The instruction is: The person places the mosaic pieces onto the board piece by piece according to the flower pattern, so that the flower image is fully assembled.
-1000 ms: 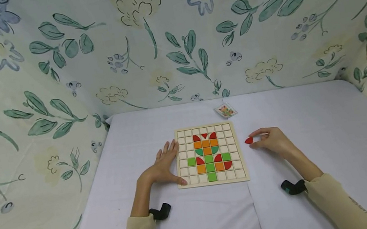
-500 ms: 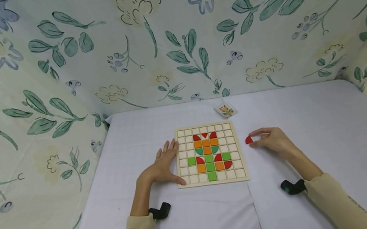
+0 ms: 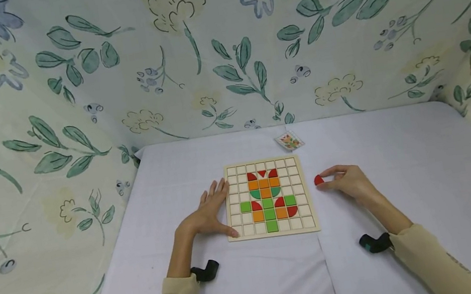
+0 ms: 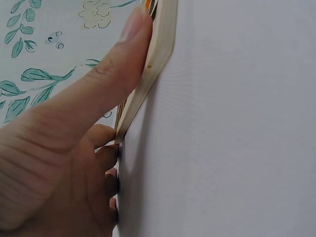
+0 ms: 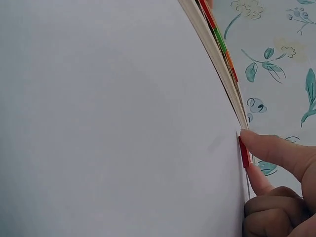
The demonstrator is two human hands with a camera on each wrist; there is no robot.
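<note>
A square wooden grid board (image 3: 302, 193) lies on the white table, bearing a flower pattern of red, orange and green pieces. My left hand (image 3: 209, 216) rests along its left side with fingers spread. In the left wrist view the thumb (image 4: 118, 69) lies on the frame near the corner and the fingertips touch its edge. Right of the board, my right hand (image 3: 348, 182) pinches a red quarter-circle tile (image 3: 318, 180) between thumb and forefinger. That red tile (image 5: 244, 152) shows edge-on at the table surface in the right wrist view; the other fingers are curled under.
Behind the board lies a small pattern card (image 3: 289, 141) with a similar flower on it. White cloth (image 3: 401, 157) covers the table, and a floral curtain (image 3: 222, 57) hangs behind and at the sides. Black wrist cameras (image 3: 375, 242) sit at both sleeves.
The red tile has turned between my right fingers since a second ago, its rounded side now toward the upper left. The left hand and board have stayed put.
</note>
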